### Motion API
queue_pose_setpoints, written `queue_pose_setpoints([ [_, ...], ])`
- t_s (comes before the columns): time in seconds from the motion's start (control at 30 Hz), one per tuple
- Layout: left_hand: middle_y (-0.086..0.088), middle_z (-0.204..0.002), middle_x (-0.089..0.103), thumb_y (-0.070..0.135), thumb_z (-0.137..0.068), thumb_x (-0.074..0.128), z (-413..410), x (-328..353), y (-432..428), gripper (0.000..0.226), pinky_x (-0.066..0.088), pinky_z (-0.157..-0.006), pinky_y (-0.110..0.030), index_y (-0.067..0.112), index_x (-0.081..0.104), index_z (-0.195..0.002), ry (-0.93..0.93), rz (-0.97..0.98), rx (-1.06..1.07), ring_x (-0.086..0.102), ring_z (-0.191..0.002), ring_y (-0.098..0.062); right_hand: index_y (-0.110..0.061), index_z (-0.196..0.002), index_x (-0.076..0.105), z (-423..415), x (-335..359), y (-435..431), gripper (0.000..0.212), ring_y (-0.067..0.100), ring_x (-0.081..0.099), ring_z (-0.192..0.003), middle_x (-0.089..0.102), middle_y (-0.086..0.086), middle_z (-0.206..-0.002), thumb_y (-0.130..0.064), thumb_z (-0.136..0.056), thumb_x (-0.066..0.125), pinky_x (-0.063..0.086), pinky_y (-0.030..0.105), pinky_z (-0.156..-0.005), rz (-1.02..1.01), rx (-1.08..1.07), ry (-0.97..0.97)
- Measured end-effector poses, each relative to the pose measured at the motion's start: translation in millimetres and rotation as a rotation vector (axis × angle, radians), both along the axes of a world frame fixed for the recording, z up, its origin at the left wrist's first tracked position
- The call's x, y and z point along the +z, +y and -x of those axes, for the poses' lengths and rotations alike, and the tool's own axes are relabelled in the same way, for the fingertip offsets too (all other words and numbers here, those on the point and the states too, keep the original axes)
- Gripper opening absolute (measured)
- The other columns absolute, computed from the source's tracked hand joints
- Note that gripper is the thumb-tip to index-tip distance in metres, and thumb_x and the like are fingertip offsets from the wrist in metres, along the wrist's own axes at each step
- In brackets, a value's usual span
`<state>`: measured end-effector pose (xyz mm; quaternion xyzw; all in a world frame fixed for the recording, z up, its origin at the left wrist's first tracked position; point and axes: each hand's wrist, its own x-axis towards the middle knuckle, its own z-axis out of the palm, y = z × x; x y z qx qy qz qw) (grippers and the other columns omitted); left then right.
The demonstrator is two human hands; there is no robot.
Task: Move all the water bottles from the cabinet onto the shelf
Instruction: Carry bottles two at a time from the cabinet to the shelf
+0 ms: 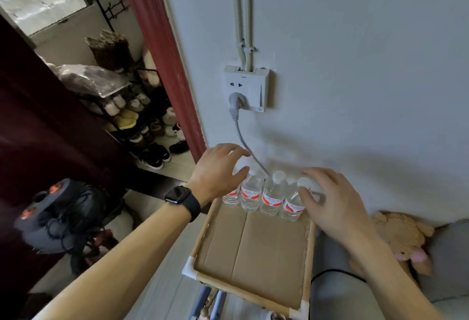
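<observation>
Four clear plastic red-labelled water bottles (251, 193) stand upright, caps up, in a row at the cardboard-lined shelf's (253, 256) far edge. Left hand (218, 168) covers the leftmost, grip undeterminable. Right hand (332, 203) grip slack, thumb touching the rightmost.

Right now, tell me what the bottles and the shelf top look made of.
Water bottles: clear glossy plastic, seemingly; see-through walls, white caps. Shelf top: matte brown cardboard, with a centre crease. Shelf frame: tan rods, possibly bamboo or wood, joined by white corner pieces.
</observation>
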<state>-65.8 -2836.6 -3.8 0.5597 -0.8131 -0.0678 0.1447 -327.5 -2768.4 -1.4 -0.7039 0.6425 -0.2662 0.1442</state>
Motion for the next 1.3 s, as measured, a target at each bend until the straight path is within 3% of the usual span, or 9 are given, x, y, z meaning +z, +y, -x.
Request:
queue_pose_setpoints([
  [0.13, 0.009, -0.113, 0.067, 0.033, -0.091, 0.054, -51, -4, 55, 0.025, 0.050, -0.092, -0.040, 0.027, 0.070, -0.110, 0.143, 0.144, 0.291, 0.059, -0.108, -0.016, -0.026, -0.112, 0.068, -40, 7, -6, 0.025, 0.017, 0.059, -0.097, 0.068, -0.009, -0.106, -0.025, -0.087, 0.069, 0.043, 0.022, -0.081, 0.159, 0.285, -0.064],
  [0.23, 0.009, -0.116, 0.066, 0.034, -0.093, 0.053, -85, -16, 133, 0.027, 0.049, -0.093, -0.040, 0.029, 0.066, -0.116, 0.060, 0.019, 0.547, 0.058, -0.111, -0.017, -0.026, -0.111, 0.069, -81, 0, 5, 0.022, 0.013, 0.060, -0.101, 0.068, -0.011, -0.108, -0.024, -0.089, 0.070, 0.045, 0.020, -0.086, 0.102, 0.554, -0.086],
  [0.37, 0.010, -0.124, 0.063, 0.041, -0.095, 0.050, -134, -27, 259, 0.031, 0.043, -0.097, -0.038, 0.034, 0.063, -0.121, -0.056, -0.197, 0.883, 0.052, -0.118, -0.019, -0.026, -0.120, 0.068, -161, -5, 33, 0.028, 0.015, 0.055, -0.117, 0.064, -0.011, -0.124, -0.034, -0.096, 0.057, 0.046, 0.031, -0.099, -0.028, 0.945, 0.072],
  [0.53, 0.006, -0.128, 0.062, 0.047, -0.094, 0.049, -183, -1, 437, 0.035, 0.045, -0.096, -0.040, 0.036, 0.062, -0.124, -0.112, -0.216, 1.305, 0.054, -0.118, -0.024, -0.025, -0.121, 0.067, -287, 12, 111, 0.036, 0.019, 0.053, -0.122, 0.065, -0.007, -0.125, -0.041, -0.095, 0.048, 0.041, 0.032, -0.106, 0.038, 1.324, 0.187],
  [0.67, 0.006, -0.131, 0.060, 0.050, -0.093, 0.050, -198, 26, 587, 0.037, 0.045, -0.095, -0.040, 0.040, 0.058, -0.128, -0.146, -0.172, 1.601, 0.055, -0.116, -0.025, -0.025, -0.120, 0.067, -379, 36, 220, 0.040, 0.020, 0.055, -0.123, 0.067, -0.006, -0.122, -0.045, -0.093, 0.045, 0.040, 0.037, -0.108, 0.111, 1.558, 0.176],
  [0.77, 0.008, -0.136, 0.057, 0.051, -0.093, 0.050, -196, 39, 699, 0.042, 0.040, -0.099, -0.037, 0.039, 0.055, -0.132, -0.158, -0.176, 1.772, 0.051, -0.123, -0.022, -0.023, -0.123, 0.067, -427, 53, 322, 0.033, 0.024, 0.052, -0.126, 0.065, -0.002, -0.127, -0.037, -0.096, 0.054, 0.037, 0.035, -0.112, 0.115, 1.708, 0.125],
  [0.97, 0.009, -0.135, 0.057, 0.052, -0.092, 0.050, -190, 52, 922, 0.044, 0.039, -0.102, -0.035, 0.037, 0.054, -0.133, -0.159, -0.195, 2.083, 0.050, -0.125, -0.017, -0.032, -0.130, 0.062, -505, 75, 535, 0.034, 0.017, 0.044, -0.131, 0.059, -0.007, -0.134, -0.041, -0.098, 0.054, 0.036, 0.037, -0.112, 0.178, 1.980, 0.060],
  [1.17, 0.007, -0.134, 0.058, 0.049, -0.091, 0.053, -178, 86, 1079, 0.042, 0.042, -0.100, -0.038, 0.034, 0.058, -0.130, -0.191, -0.105, 2.298, 0.052, -0.123, -0.017, -0.039, -0.138, 0.051, -558, 108, 717, 0.040, 0.012, 0.031, -0.139, 0.048, -0.015, -0.145, -0.048, -0.099, 0.047, 0.031, 0.035, -0.115, 0.256, 2.163, 0.047],
  [1.3, 0.002, -0.144, 0.050, 0.049, -0.092, 0.052, -184, 99, 1157, 0.048, 0.035, -0.107, -0.041, 0.035, 0.052, -0.137, -0.221, -0.084, 2.420, 0.042, -0.135, -0.020, -0.044, -0.142, 0.045, -593, 123, 811, 0.043, 0.011, 0.029, -0.140, 0.044, -0.017, -0.148, -0.050, -0.100, 0.044, 0.029, 0.030, -0.114, 0.279, 2.231, 0.000],
])
